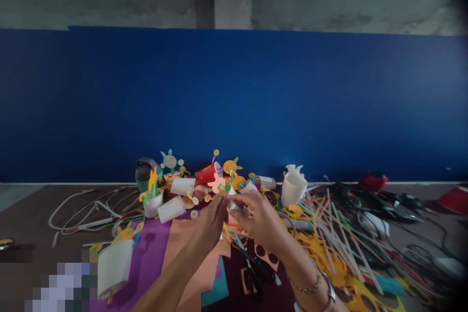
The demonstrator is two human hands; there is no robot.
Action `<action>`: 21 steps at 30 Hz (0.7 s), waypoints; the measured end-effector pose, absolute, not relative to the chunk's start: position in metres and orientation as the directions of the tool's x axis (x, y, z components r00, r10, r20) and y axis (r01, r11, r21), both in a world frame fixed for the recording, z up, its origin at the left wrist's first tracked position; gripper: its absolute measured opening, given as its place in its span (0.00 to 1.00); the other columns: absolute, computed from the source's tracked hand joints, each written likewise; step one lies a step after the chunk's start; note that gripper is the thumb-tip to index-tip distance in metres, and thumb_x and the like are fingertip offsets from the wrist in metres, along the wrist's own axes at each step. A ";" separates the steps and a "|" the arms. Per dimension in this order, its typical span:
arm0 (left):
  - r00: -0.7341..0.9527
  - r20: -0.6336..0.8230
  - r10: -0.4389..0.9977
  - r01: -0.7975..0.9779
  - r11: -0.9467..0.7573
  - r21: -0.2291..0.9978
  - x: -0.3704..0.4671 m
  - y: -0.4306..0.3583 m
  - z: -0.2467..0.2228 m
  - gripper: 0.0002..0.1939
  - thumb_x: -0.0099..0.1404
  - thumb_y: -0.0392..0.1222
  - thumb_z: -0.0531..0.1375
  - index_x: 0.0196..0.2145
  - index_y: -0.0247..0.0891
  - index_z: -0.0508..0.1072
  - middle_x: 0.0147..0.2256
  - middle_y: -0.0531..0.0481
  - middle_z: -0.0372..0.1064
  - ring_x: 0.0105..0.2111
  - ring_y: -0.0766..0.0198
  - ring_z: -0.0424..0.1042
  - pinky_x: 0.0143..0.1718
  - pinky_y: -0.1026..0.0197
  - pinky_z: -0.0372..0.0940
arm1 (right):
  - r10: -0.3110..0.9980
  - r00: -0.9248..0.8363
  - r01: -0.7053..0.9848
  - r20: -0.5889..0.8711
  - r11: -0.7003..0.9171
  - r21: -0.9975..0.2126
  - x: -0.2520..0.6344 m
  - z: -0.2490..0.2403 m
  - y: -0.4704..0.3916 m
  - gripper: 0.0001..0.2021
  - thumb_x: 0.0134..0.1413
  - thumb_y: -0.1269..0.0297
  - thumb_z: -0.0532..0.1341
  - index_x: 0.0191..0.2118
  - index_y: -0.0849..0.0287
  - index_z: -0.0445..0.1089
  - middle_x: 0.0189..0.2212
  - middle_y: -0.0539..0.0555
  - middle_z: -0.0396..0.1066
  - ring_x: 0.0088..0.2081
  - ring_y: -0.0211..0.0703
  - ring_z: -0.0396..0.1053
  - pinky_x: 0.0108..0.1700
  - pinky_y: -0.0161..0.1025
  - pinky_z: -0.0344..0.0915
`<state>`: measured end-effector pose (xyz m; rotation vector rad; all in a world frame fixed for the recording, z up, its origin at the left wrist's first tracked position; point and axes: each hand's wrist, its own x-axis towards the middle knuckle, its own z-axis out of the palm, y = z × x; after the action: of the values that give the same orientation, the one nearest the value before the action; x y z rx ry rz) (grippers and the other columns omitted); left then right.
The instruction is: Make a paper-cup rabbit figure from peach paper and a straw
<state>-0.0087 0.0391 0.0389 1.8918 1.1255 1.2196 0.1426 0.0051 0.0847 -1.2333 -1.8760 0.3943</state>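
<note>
Near the middle of the head view, my left hand (214, 219) and my right hand (256, 214) meet, fingers pressed together around something small. A pink paper cutout (216, 183) with a green piece beside it shows just above my fingertips. The small item between the fingers is too blurred to name, and part of it is hidden. Black-handled scissors (256, 270) lie below my hands on dark paper. Beneath my left forearm are orange paper (183, 243) and purple paper (151, 253).
White cups (171, 209) with paper figures stand and lie behind and left. A tall white cup (293, 189) is at the right, beside straws (341, 234) and yellow paper scraps (325, 253). Black cables (413, 253) lie far right, and a blue panel (234, 102) rises behind.
</note>
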 end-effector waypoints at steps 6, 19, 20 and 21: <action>0.172 0.365 0.915 0.273 -0.400 0.875 -0.010 0.036 0.047 0.17 0.68 0.50 0.47 0.26 0.38 0.62 0.22 0.57 0.58 0.22 0.69 0.58 0.24 0.66 0.52 | 0.879 -0.114 0.656 0.463 0.417 -0.629 0.140 0.089 0.002 0.20 0.48 0.66 0.63 0.50 0.52 0.69 0.32 0.52 0.72 0.39 0.47 0.68 0.44 0.45 0.60; 0.269 0.249 0.931 0.063 -0.275 0.959 -0.007 0.035 0.055 0.18 0.65 0.53 0.52 0.25 0.37 0.65 0.16 0.58 0.56 0.17 0.71 0.55 0.19 0.68 0.50 | 0.868 -0.152 0.631 0.473 0.454 -0.629 0.141 0.087 0.002 0.20 0.49 0.68 0.63 0.51 0.51 0.69 0.32 0.52 0.71 0.38 0.46 0.67 0.43 0.44 0.60; 0.271 0.250 0.930 0.066 -0.277 0.959 -0.008 0.035 0.056 0.18 0.65 0.53 0.52 0.25 0.37 0.65 0.17 0.58 0.57 0.18 0.71 0.56 0.19 0.68 0.51 | 0.868 -0.149 0.638 0.473 0.450 -0.625 0.141 0.087 0.002 0.21 0.48 0.68 0.63 0.51 0.51 0.69 0.32 0.52 0.71 0.38 0.46 0.67 0.44 0.44 0.60; 0.269 0.256 0.928 0.069 -0.284 0.956 -0.008 0.035 0.057 0.18 0.65 0.53 0.52 0.24 0.36 0.65 0.17 0.58 0.58 0.18 0.71 0.56 0.20 0.68 0.51 | 0.871 -0.143 0.647 0.471 0.442 -0.621 0.141 0.087 0.002 0.22 0.48 0.67 0.63 0.52 0.51 0.68 0.33 0.52 0.71 0.39 0.46 0.67 0.44 0.45 0.59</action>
<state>-0.0081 0.0348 0.0566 1.6017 0.9434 1.1515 0.1415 0.0023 0.0871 -1.2849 -1.8728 0.3427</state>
